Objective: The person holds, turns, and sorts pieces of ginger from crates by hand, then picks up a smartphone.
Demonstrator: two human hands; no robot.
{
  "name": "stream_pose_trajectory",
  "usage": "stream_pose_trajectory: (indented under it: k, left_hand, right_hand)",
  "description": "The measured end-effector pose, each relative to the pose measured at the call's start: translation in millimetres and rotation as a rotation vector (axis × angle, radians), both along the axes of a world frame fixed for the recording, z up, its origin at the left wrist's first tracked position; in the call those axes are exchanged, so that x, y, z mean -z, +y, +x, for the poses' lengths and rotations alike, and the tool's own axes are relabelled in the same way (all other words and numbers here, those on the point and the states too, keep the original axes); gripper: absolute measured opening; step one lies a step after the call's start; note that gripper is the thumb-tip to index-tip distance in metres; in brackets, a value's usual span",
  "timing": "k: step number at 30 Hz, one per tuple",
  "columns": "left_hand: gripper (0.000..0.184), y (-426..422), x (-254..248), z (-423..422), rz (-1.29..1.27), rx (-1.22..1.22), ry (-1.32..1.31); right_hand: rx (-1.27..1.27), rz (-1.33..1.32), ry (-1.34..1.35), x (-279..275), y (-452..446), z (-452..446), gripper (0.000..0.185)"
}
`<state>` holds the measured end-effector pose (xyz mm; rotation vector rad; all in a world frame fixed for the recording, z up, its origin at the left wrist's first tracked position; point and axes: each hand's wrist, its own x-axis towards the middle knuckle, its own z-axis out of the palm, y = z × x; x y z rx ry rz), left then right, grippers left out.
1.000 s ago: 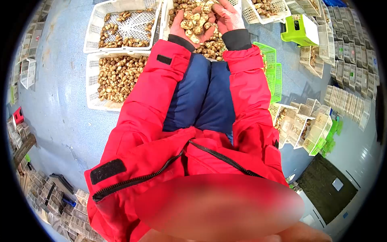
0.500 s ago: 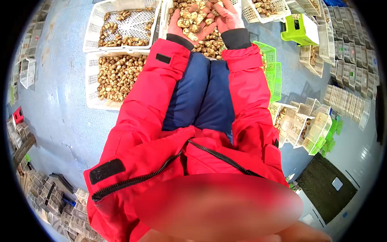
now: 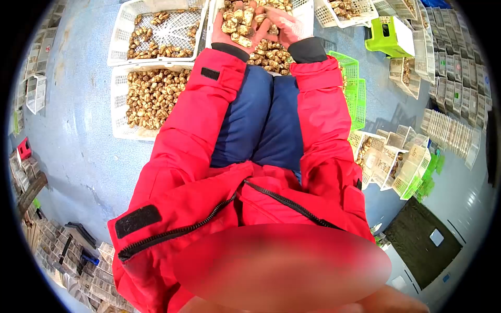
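Note:
My left hand is cupped, palm up, around several knobbly brown-and-cream pieces that look like mushrooms or bulbs; I cannot tell which. From the other side my right hand reaches in, its fingers closing around a rounded piece at the edge of that handful. Both hands hover over a white crate, where more such pieces are heaped. Some fingertips are hidden among the pieces.
To the left stand a sparsely filled white crate and a fuller one. On the right are a green basket, a green-and-white stool, and partly filled baskets. Stacked crates line the far right.
My left hand has shifted slightly left with its pieces. The right fingers have moved in and now close around a rounded piece beside the handful.

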<state>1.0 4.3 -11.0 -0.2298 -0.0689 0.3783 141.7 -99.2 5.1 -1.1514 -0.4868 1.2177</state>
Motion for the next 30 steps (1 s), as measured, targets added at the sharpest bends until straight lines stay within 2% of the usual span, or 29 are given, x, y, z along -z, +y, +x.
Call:
stream_pose_trajectory:
  k: [1, 4, 6, 8, 9, 12, 13, 16, 17, 18, 20, 23, 26, 27, 30]
  left_hand:
    - [0.062, -0.7, -4.5, -0.7, -0.017, -0.010, 0.009]
    - [0.060, -4.3, -11.5, -0.7, 0.014, -0.029, 0.089]
    - [0.058, -4.6, -14.3, -0.5, 0.024, -0.022, 0.085]
    - [0.057, -5.5, -18.4, -2.7, 0.002, -0.021, 0.117]
    - [0.053, -6.0, -18.9, -1.7, -0.003, -0.024, 0.141]
    - [0.052, -4.0, -17.6, -0.7, 0.094, 0.009, 0.074]
    - [0.051, -3.7, -17.1, -1.3, 0.054, -0.005, 0.178]
    - [0.052, -3.0, -16.7, 2.0, 0.118, 0.002, 0.017]
    - [0.051, -6.3, -19.1, 0.7, 0.093, -0.021, 0.141]
    - [0.050, -7.5, -21.2, 0.8, 0.078, -0.021, 0.164]
    - [0.049, -7.9, -24.1, 1.3, 0.051, -0.023, 0.209]
    - [0.046, -6.5, -20.5, 1.9, 0.067, -0.032, 0.231]
    - [0.045, -4.3, -16.2, 0.8, 0.051, -0.006, 0.199]
    - [0.045, -5.0, -15.9, 0.0, 0.064, -0.010, 0.186]
    - [0.047, -3.1, -10.9, 0.4, 0.049, -0.011, 0.170]
  right_hand:
    - [-0.099, 0.069, -0.039, -9.9, -2.5, -1.4, 0.036]
    - [-0.056, 0.098, -0.080, -1.3, -4.8, 5.6, 0.038]
    - [0.032, 0.047, -0.410, 0.4, -7.1, 6.9, 0.038]
    - [0.155, -0.138, -0.130, -4.3, -9.1, 8.5, 0.038]
    - [0.098, -0.071, -0.009, 11.5, -9.4, 20.8, 0.038]
    - [0.070, 0.021, -0.022, 10.4, -8.9, 10.9, 0.041]
    - [0.043, 0.045, -0.043, 6.3, -8.1, 9.5, 0.042]
    - [-0.116, 0.169, 0.082, 40.9, -6.8, 31.6, 0.045]
    - [-0.019, 0.077, -0.047, 11.5, -6.2, 17.0, 0.049]
    - [-0.025, 0.149, 0.200, 37.4, -4.4, 32.7, 0.049]
    - [0.127, 0.094, 0.124, 35.3, -4.1, 25.1, 0.046]
    - [0.217, 0.047, 0.039, 15.9, -4.0, 10.6, 0.042]
    - [0.189, 0.346, 0.271, 37.8, -4.0, 27.4, 0.042]
    - [0.224, 0.185, 0.096, 31.8, -3.5, 25.3, 0.044]
    - [0.083, 0.079, -0.087, 33.7, -0.1, 20.9, 0.046]
